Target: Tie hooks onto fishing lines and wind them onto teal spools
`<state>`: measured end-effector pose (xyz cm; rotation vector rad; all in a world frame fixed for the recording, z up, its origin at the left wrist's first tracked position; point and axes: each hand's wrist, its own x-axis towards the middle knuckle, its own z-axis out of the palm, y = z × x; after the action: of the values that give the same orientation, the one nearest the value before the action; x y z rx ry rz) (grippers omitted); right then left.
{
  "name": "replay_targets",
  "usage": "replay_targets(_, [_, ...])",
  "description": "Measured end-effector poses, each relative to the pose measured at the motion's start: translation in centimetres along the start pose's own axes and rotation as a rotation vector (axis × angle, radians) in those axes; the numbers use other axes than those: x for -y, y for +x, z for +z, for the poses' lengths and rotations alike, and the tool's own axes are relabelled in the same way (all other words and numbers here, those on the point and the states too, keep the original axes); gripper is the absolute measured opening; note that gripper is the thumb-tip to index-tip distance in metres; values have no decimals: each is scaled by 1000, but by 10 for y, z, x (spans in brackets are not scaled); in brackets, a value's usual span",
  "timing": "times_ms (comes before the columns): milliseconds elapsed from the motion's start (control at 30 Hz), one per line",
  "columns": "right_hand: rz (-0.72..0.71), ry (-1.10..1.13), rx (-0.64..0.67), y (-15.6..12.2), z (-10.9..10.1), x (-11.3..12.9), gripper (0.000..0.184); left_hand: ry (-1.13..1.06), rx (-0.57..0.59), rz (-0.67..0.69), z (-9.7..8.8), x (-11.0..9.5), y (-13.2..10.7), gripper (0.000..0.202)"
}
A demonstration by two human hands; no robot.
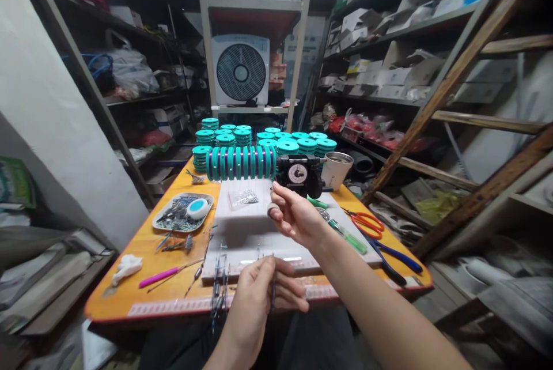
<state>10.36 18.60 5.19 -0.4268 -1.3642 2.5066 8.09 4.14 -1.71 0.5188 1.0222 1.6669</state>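
Thin dark stick (273, 292) was pinched in the left hand (254, 298), low down at the near edge of the orange table (129, 301). The fingers were closed tight around it, and it stood almost straight up. More thin sticks (219, 283) lay just beside that hand, on the near end of a white board (254, 231).

The right hand (298, 215) was lifted above the board, close to a black winder (299, 175) with a little round dial. Its fingers were curled in (I could not tell if they held anything), and a white ring (272, 209) sat on one finger.

A row of teal spools (239, 162) was lined up on the winder's bar. More teal spools (263, 136) were stacked behind it. A metal cup (336, 169) stood to the right of the winder. Orange scissors (367, 222) and blue pliers (397, 259) lay on the right side of the table. A tray (161, 221) of small bits sat on the left, and a pink tool (158, 276) lay near it.
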Motion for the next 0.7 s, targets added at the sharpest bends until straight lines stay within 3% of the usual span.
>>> replay_targets(100, [-71, -130, 28, -8, -5, -5, 30, -55, 18, -13, -4, 3, 1, 36])
replay_targets(233, [-127, -446, 42, -26, -18, -23, 42, -153, 3, 10, -5, 6, -4, 30])
replay_targets(333, [-123, -535, 7, -39, -25, -39, 42, -171, -31, 28, -3, 6, -11, 24])
replay_targets(567, [-162, -427, -9, -48, -21, -65, 31, -182, 20, 19, -5, 9, -11, 14])
replay_targets(700, [-127, -245, -24, -43, -17, -80, 31, -233, 86, 24, -12, 16, -5, 16])
